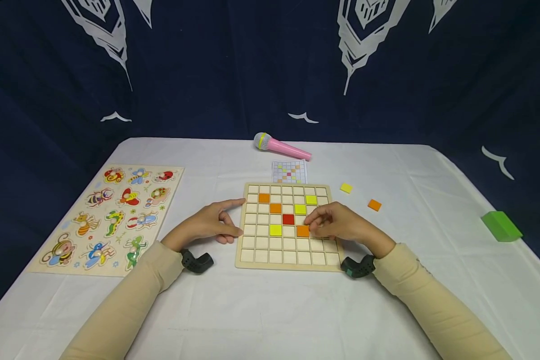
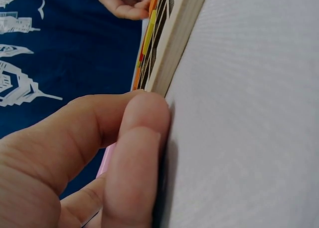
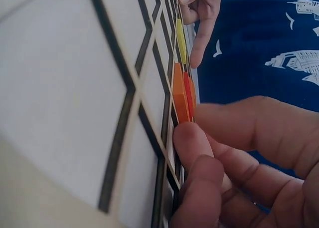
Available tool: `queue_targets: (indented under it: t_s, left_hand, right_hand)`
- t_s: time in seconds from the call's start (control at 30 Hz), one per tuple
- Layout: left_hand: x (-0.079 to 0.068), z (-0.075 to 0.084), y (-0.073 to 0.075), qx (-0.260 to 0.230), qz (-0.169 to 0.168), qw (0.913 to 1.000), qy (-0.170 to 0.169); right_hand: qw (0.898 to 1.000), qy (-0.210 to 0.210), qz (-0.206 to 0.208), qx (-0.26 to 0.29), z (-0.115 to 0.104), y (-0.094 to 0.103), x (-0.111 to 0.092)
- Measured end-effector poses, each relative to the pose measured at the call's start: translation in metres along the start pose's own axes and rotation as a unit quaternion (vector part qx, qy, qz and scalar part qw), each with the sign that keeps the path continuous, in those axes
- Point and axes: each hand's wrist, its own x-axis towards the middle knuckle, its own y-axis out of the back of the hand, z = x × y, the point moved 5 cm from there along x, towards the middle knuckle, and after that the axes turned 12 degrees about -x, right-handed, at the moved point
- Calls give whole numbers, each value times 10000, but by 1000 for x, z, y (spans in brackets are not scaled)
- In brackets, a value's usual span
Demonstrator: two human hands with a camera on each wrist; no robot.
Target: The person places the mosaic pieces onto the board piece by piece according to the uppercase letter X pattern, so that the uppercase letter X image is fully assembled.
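Note:
A wooden grid board lies flat, its square cells holding several coloured tiles. The red tile sits mid-board, with yellow tiles and orange tiles on diagonals around it. My right hand pinches the edge of an orange tile between thumb and index finger, right of and below the red one. That tile sits slightly proud of the grid in the right wrist view. Against the board's left edge rest the extended index finger and thumb of my left hand.
Behind the board lie a small printed pattern card and a pink toy microphone. One loose yellow tile and one orange loose tile are to the right. A green block stands near the right edge; an insect picture board lies left.

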Motion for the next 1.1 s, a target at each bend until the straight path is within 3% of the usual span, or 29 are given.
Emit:
queue_targets:
  t_s: [0.47,0.73,0.93,1.1]
  left_hand:
    - [-1,1,0,-45,-49,10000,-52]
    - [0,-1,0,-49,8,10000,44]
    - [1,-2,0,-65,-23,10000,30]
    - [1,-3,1,-44,-21,10000,18]
  right_hand:
    - [9994,125,4,-329,1,0,-1]
    - [9996,57,-201,-178,4,5,-3]
    - [9993,108,-341,-111,9,19,-6]
    - [9998,179,-115,-62,13,40,-13]
